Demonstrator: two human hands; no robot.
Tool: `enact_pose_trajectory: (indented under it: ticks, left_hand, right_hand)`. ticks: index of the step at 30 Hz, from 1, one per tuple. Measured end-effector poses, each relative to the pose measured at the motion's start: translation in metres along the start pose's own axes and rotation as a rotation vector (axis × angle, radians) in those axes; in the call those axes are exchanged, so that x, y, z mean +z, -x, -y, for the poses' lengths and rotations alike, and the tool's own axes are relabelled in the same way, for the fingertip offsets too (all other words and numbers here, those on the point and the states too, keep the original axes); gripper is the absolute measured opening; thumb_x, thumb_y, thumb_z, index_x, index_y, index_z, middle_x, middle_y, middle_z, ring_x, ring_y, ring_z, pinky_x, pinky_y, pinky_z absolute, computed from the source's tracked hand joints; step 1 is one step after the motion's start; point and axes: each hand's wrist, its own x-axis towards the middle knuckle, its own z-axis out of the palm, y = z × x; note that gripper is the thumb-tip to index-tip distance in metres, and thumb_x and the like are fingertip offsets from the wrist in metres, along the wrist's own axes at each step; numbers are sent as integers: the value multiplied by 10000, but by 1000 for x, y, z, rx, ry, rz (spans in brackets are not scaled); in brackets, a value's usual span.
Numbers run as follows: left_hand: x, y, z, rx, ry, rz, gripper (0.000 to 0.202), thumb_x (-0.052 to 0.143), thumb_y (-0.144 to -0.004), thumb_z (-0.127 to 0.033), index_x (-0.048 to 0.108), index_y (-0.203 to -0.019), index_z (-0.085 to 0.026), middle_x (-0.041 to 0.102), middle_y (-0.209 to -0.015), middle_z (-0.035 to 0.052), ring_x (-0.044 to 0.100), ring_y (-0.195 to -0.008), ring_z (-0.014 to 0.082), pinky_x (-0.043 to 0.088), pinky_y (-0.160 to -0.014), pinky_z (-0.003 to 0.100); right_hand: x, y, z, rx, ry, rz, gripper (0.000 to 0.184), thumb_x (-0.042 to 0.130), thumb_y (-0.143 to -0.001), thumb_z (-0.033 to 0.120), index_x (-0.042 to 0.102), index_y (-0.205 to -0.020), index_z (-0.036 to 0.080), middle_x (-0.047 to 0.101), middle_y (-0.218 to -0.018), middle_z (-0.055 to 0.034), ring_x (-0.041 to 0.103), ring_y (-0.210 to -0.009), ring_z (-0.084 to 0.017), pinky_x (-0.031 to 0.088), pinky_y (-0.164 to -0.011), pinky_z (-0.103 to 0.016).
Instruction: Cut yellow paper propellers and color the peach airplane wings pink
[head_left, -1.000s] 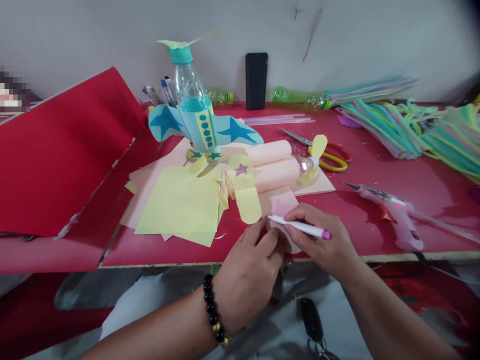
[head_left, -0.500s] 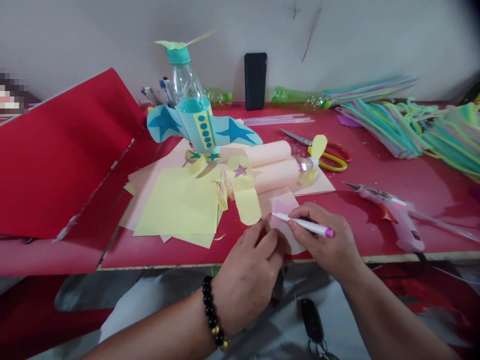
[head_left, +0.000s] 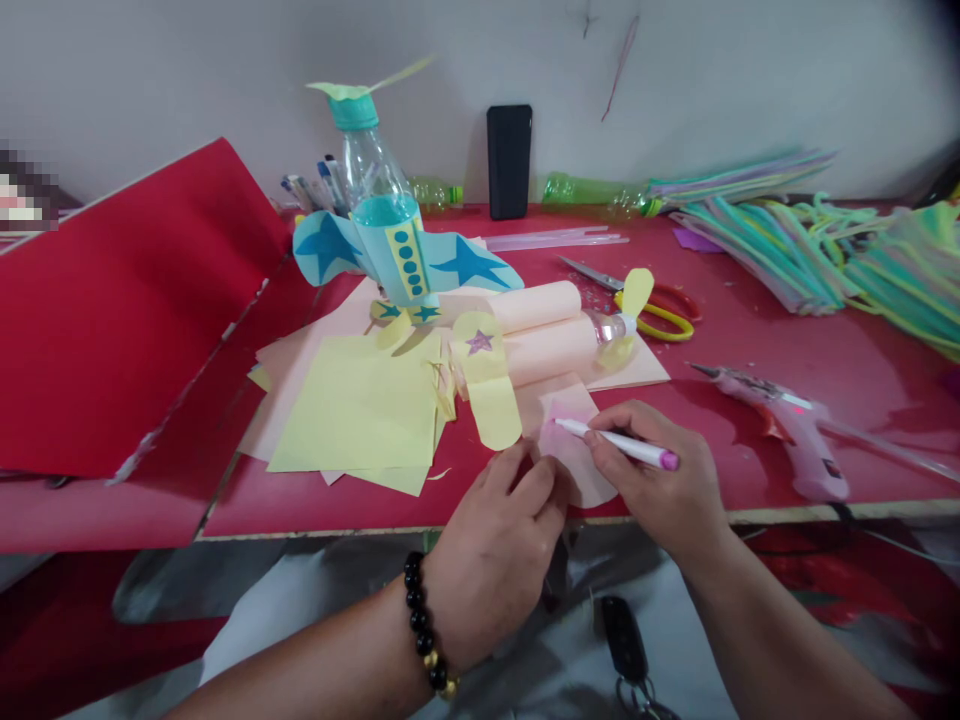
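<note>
One white marker [head_left: 622, 447] with a pink end, pinched firmly between thumb and fingers of the right hand [head_left: 652, 480], tip down on one pale pink paper piece [head_left: 577, 460] marked with a darker pink patch, near the front edge of the red tabletop [head_left: 315, 500]. Left hand [head_left: 491, 570] not clamped on anything, fingers lying together and pressed on that paper's lower left edge; one black bead bracelet [head_left: 420, 610] around the wrist. At eleven o'clock from the paper, one bottle plane [head_left: 390, 240] with two blue-starred wings. At twelve o'clock, two peach paper rolls [head_left: 536, 310]. At one o'clock, one pair of scissors [head_left: 667, 335] with red and yellow handles. At three o'clock, one pink glue gun [head_left: 795, 440].
</note>
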Motion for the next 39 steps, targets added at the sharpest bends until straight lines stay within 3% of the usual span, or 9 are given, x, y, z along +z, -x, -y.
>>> enact_pose_trajectory:
  ticks: [7,17,24,28,30,33,39]
  left_hand:
    - [5,2,0,27,-43,-61,357,324,-978,-178,603,-1178,-82,610,-1212,109,475,-1279,233,281,-1184,414]
    - [6,1,-1,6,-73,-77,383,316,-978,-177,552,-1260,-68,582,-1270,134,469,-1289,236,345,-1147,409]
    - [5,3,0,-1,-53,31,386,312,-982,-204,532,-1271,-75,560,-1291,113,450,-1287,240,314,-1161,418]
    - [6,2,1,19,-75,32,384,308,-981,-197,522,-1275,-76,573,-1260,103,452,-1272,233,268,-1183,418]
    - [5,2,1,20,-78,32,380,318,-974,-189,522,-1271,-67,577,-1247,106,465,-1252,238,265,-1182,424]
    - [3,2,0,29,-70,20,363,330,-963,-167,545,-1239,-71,584,-1233,104,491,-1219,238,268,-1178,431]
    - [5,2,1,29,-43,-5,353,374,-945,-162,539,-1247,-83,576,-1252,109,482,-1235,242,244,-1188,436]
  right_hand:
    - [-2,-1,-1,-108,-58,91,21,616,-832,191,608,-815,201,626,-700,24,562,-581,-101,428,-559,-211]
    - [0,-4,0,-145,-136,213,30,593,-853,186,615,-833,182,630,-747,2,580,-657,-112,451,-622,-214]
    - [-5,5,-1,-113,-52,-10,86,613,-798,139,590,-739,196,586,-655,22,541,-578,-111,430,-574,-238]
    - [-15,14,-8,-27,-59,-225,46,627,-809,175,611,-786,212,626,-733,4,585,-643,-140,447,-591,-259]
    - [-19,15,-13,30,-38,-268,35,634,-810,198,620,-786,219,626,-720,6,583,-630,-144,448,-576,-262]
    - [-22,13,-18,67,-12,-212,25,636,-816,220,626,-793,223,623,-682,18,566,-578,-131,436,-527,-245]
    - [-18,6,-17,7,5,-36,18,637,-827,234,626,-824,219,646,-699,22,589,-594,-120,443,-538,-220]
